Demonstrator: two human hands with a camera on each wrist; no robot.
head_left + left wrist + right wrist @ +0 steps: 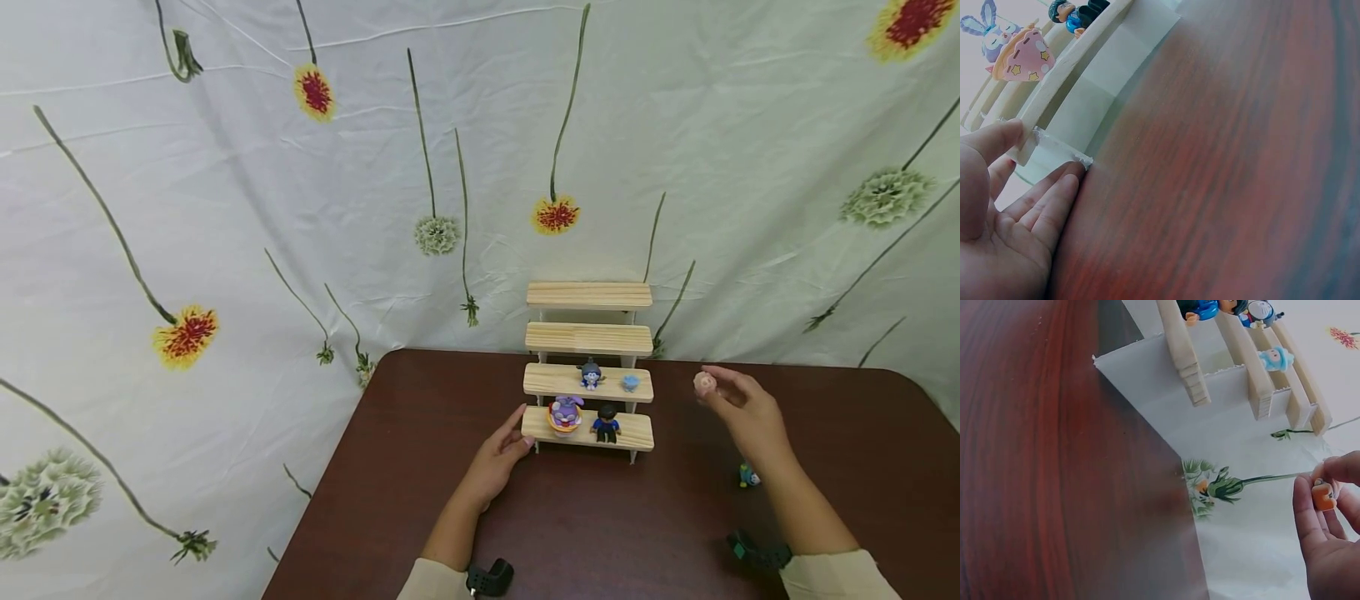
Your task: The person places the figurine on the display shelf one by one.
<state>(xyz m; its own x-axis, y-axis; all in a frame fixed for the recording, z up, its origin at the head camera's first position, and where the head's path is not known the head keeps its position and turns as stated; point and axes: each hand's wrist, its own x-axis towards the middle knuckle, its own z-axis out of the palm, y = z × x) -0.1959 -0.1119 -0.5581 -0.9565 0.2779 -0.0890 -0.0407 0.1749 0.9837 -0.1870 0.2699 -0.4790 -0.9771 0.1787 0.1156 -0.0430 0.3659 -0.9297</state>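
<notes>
A stepped wooden display stand (588, 339) stands on the table. My left hand (495, 467) grips the left end of its lowest board, as the left wrist view shows. My right hand (753, 421), to the right of the stand and apart from it, pinches a small toy figure (1324, 495) between thumb and fingers. That figure shows orange and white in the right wrist view; fingers cover part of it. On the lowest board sit a purple rabbit figure (565, 414) and a dark-haired figure (606, 424). One board higher are a dark blue figure (591, 375) and a tiny light-blue figure (631, 382).
Beside my right forearm a small blue-green figure (748, 476) lies on the dark brown table (600, 517). Behind the table hangs a pale cloth (360, 183) printed with flowers. Both wrists wear black bands.
</notes>
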